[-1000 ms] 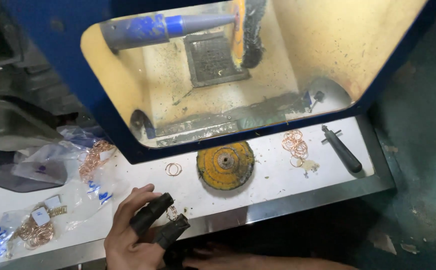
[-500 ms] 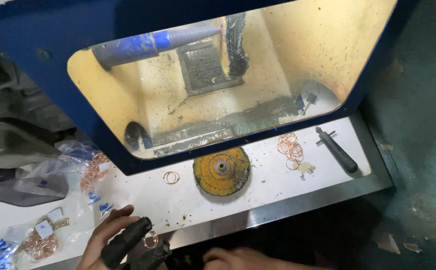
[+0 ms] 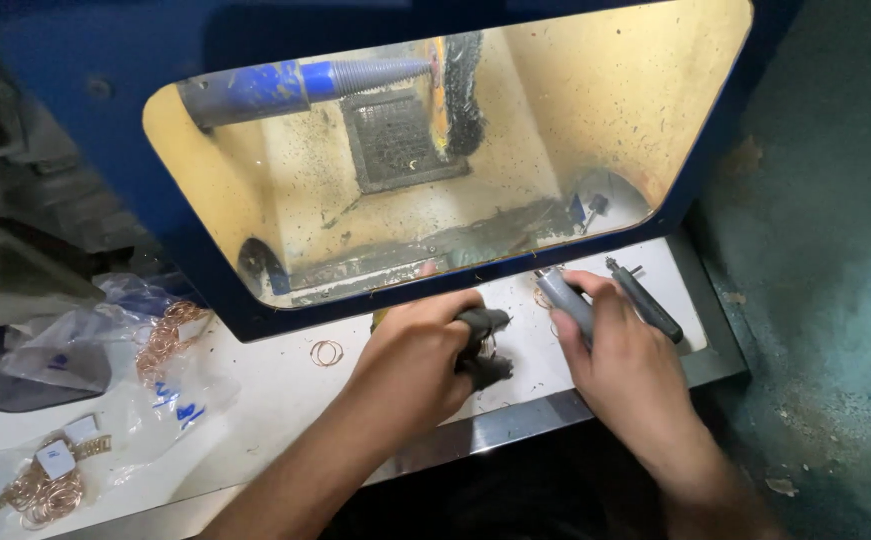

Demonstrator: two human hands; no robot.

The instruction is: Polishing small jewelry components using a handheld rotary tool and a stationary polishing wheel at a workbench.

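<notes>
Low in the frame's centre, your left hand (image 3: 411, 360) gripped dark finger guards (image 3: 483, 345); just right, your right hand (image 3: 621, 350) closed around a grey tool (image 3: 564, 300). A dark-handled tool (image 3: 646, 300) lay beside it. Copper rings (image 3: 327, 352) sat left, beneath the blue polishing hood (image 3: 186, 250).

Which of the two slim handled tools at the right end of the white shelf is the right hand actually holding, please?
The right hand grips the grey-handled tool. The black-handled tool lies untouched on the white shelf, just right of that hand.
</notes>
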